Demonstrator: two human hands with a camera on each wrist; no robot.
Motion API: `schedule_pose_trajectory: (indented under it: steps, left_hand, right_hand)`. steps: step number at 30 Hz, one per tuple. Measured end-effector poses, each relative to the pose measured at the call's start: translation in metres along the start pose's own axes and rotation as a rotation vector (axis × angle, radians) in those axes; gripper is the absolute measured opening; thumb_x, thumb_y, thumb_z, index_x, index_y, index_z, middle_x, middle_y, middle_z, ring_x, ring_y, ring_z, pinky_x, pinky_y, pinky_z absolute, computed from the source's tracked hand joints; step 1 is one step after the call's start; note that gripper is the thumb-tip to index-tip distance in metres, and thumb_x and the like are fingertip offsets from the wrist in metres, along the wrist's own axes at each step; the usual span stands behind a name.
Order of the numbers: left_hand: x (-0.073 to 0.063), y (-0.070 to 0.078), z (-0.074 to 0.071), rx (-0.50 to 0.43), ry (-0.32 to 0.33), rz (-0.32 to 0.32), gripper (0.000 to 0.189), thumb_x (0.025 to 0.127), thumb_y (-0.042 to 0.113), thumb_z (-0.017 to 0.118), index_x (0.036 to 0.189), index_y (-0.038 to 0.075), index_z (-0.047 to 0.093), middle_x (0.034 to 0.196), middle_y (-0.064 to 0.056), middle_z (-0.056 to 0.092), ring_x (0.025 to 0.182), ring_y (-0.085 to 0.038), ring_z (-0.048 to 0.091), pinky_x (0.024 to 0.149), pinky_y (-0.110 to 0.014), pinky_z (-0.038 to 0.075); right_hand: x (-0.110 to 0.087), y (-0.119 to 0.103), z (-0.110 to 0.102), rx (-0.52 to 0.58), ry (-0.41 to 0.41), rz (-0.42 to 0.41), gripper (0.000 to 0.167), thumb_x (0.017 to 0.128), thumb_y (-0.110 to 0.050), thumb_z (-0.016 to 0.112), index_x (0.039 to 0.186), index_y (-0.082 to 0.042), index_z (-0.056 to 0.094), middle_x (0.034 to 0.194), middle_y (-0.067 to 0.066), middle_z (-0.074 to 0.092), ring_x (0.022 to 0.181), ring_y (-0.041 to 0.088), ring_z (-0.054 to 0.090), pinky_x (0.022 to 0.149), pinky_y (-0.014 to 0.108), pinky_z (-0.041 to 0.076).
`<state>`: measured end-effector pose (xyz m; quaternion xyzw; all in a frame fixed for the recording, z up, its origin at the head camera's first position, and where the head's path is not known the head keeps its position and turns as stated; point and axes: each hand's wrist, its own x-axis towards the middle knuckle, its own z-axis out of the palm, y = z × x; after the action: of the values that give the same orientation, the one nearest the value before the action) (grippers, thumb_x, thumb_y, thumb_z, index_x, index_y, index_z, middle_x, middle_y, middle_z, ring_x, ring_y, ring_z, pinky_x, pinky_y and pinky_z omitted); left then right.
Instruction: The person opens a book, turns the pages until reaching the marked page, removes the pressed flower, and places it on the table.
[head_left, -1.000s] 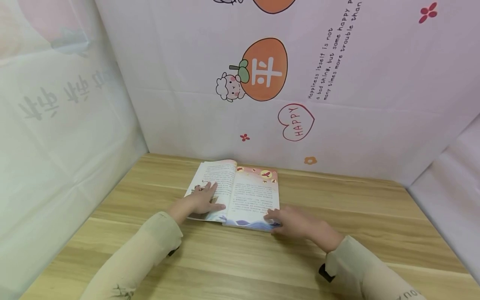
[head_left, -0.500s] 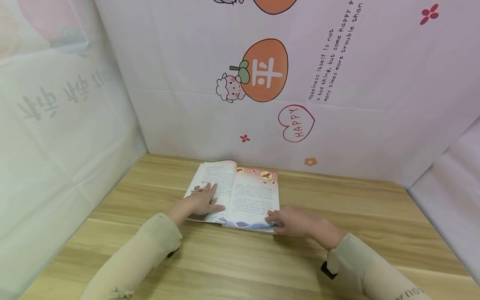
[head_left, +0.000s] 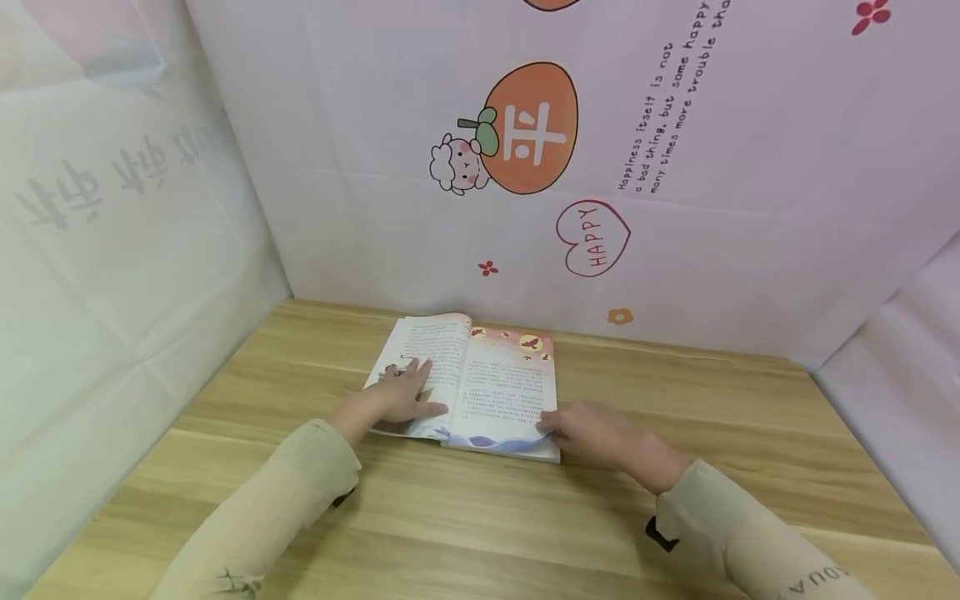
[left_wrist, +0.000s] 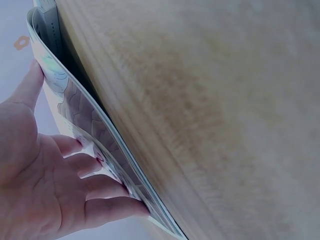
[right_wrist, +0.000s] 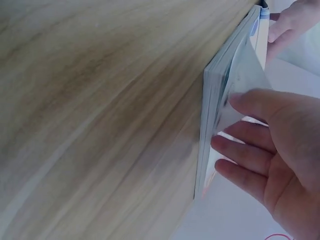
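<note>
An open book (head_left: 506,379) with printed text and coloured pictures lies on the wooden table near the back wall. Spread over its left page, my left hand (head_left: 400,397) presses the paper with extended fingers. In the left wrist view the fingertips (left_wrist: 140,207) touch that page. At the lower right corner, my right hand (head_left: 600,433) pinches a page. The right wrist view shows this page (right_wrist: 248,70) bent up from the stack beneath, with the thumb (right_wrist: 242,102) on one face and the other fingers behind its edge.
The wooden table (head_left: 465,525) runs in front of the book and to both sides. A white printed cloth wall (head_left: 375,233) rises right behind the book. More cloth hangs at the left (head_left: 112,292) and right sides.
My right fingers have drawn together at the page's lower right corner, uncovering more of the book's bottom edge. My left hand stays on the left page. The head view has tilted slightly.
</note>
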<state>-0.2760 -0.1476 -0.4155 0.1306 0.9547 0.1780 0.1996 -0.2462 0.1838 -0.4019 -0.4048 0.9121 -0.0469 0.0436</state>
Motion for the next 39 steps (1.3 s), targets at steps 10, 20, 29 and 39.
schedule_pose_trajectory:
  steps: [10,20,29,39]
  left_hand:
    - [-0.002,0.002,-0.001,-0.003,-0.005,0.002,0.097,0.101,0.059,0.055,0.164,0.003,0.008,0.167,-0.027,0.004,0.149,-0.058,0.002,0.115,-0.073,0.015]
    - [-0.002,0.002,-0.001,-0.004,-0.004,-0.003,0.098,0.100,0.061,0.055,0.164,0.004,0.008,0.168,-0.026,0.004,0.148,-0.059,0.002,0.115,-0.074,0.015]
    - [-0.004,0.002,-0.001,-0.010,-0.004,-0.002,0.098,0.100,0.060,0.055,0.165,0.004,0.007,0.168,-0.026,0.004,0.148,-0.059,0.002,0.114,-0.074,0.015]
    - [-0.004,0.000,-0.002,-0.017,-0.003,0.007,0.099,0.100,0.061,0.054,0.165,0.004,0.006,0.168,-0.025,0.002,0.148,-0.060,0.000,0.114,-0.074,0.014]
  right_hand:
    - [0.001,0.002,0.003,-0.051,0.210,0.148,0.013,0.092,-0.011,0.077,0.104,-0.005,0.081,0.095,0.006,0.078,0.069,0.006,0.062,0.055,0.023,0.048]
    - [0.001,0.002,-0.004,0.077,0.254,0.253,0.014,0.094,-0.013,0.076,0.104,-0.004,0.081,0.093,0.008,0.078,0.063,0.006,0.057,0.055,0.024,0.047]
    - [0.003,0.003,-0.010,0.442,0.300,0.322,0.013,0.094,-0.013,0.076,0.103,-0.004,0.080,0.095,0.007,0.078,0.090,0.023,0.075,0.076,0.039,0.061]
    - [0.010,0.007,-0.007,0.922,0.313,0.394,0.023,0.094,-0.002,0.072,0.114,0.010,0.072,0.096,0.017,0.077,0.091,0.028,0.075,0.082,0.041,0.061]
